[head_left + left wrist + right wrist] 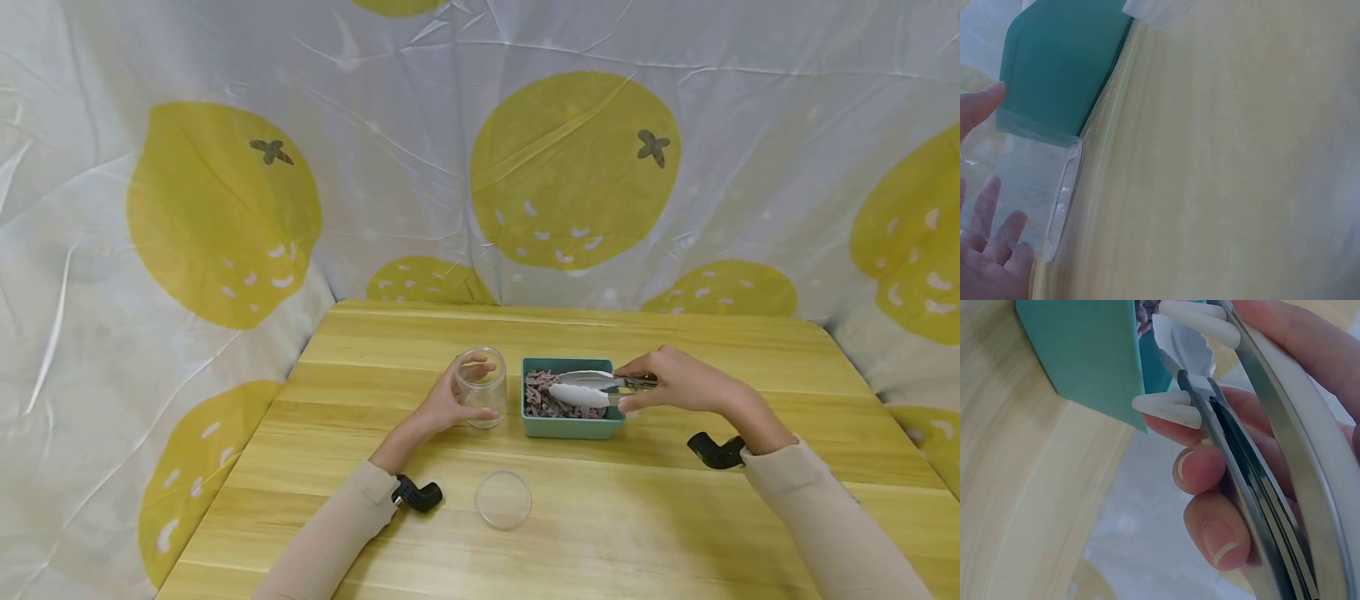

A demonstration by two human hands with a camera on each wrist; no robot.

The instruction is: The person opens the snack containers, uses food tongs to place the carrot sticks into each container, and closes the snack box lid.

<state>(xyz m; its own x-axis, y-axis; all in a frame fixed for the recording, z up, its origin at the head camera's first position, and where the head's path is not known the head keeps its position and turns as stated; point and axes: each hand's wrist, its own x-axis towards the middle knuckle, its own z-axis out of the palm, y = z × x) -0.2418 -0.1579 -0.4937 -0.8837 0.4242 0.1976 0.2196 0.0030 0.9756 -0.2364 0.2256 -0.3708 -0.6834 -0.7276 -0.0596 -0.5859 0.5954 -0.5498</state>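
Note:
My left hand (444, 402) holds an upright clear jar (483, 392), thumb in front and fingers around the back. No contents show inside it. In the left wrist view the jar (1022, 181) stands on the table beside the teal container. Just right of it is the teal container (570, 427), filled with brownish-purple shreds (542, 392). My right hand (678, 382) grips metal tongs (1260, 481) with white scalloped tips (581, 395). Those tips reach down into the container over the shreds, slightly apart. The right wrist view shows fingers and thumb around both tong arms.
A round clear lid (503, 500) lies flat on the wooden table (637, 517), in front of the jar. Behind and at the sides hangs a pale curtain (405, 167) with large yellow fruit prints. Black wrist cameras (717, 451) sit at both cuffs.

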